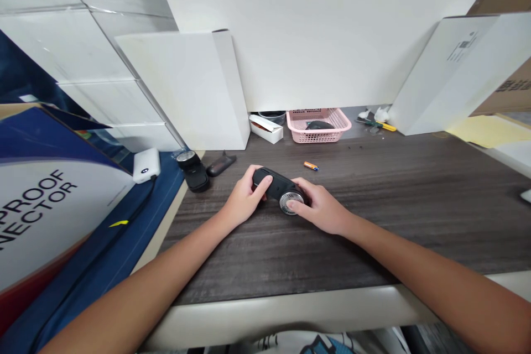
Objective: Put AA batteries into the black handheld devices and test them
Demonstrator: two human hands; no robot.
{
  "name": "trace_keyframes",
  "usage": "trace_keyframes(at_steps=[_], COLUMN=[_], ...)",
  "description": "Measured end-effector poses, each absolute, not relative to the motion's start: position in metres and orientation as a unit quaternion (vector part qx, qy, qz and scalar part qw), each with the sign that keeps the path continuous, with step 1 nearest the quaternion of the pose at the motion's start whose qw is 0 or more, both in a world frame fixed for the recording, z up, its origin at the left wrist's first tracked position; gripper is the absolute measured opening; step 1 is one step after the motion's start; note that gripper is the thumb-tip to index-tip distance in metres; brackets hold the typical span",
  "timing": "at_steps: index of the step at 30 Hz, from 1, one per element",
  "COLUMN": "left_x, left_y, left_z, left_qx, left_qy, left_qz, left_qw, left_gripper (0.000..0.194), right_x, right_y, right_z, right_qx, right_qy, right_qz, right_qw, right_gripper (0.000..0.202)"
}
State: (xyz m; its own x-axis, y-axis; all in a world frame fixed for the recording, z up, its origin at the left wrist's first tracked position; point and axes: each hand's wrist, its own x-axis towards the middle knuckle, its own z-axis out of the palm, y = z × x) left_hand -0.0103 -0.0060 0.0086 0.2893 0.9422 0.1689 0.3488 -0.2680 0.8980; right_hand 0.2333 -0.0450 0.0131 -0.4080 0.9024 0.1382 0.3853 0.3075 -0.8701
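Both hands hold a black fabric shaver (279, 184) with a round, perforated silver head, tilted above the dark wood-grain table. My left hand (244, 194) grips its handle end, thumb lying on top. Around the head end is my right hand (322, 204), its thumb pressed on the silver mesh. A small orange battery (311, 166) lies on the table just beyond. To the left, a second black device with a round metallic head (194, 171) stands beside a dark, slim piece (221, 165) whose kind I cannot make out.
A pink basket (346, 123) with a dark object inside sits at the back, beside a small white box (267, 130). A yellow-handled tool (384, 125) lies right of it. White panels (186, 88) border the table (415, 193). A white power bank (146, 165) with a cable is at left.
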Motion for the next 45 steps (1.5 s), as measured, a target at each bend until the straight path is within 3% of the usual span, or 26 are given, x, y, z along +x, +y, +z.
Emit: trace_keyframes(at_steps=[11,14,32,45], left_x=[-0.011,-0.012,-0.013,-0.011], left_y=[-0.014,-0.013,-0.002,-0.006], left_z=[0.011,0.011,0.005,0.016], left_qx=[0.765,0.765,0.708,0.699], left_qy=[0.410,0.412,0.417,0.441], left_qz=[0.368,0.359,0.368,0.355], left_qw=[0.335,0.340,0.434,0.437], left_gripper=[0.101,0.110,0.110,0.115], right_x=[0.231,0.231,0.235,0.233], right_y=[-0.040,-0.040,-0.037,-0.036], right_z=[0.007,0.005,0.009,0.010], right_qx=[-0.456,-0.448,-0.415,-0.436], right_qy=[-0.683,-0.692,-0.739,-0.746], right_qz=[0.426,0.430,0.414,0.386], right_qw=[0.380,0.369,0.331,0.323], right_gripper=[0.043,0.051,0.065,0.067])
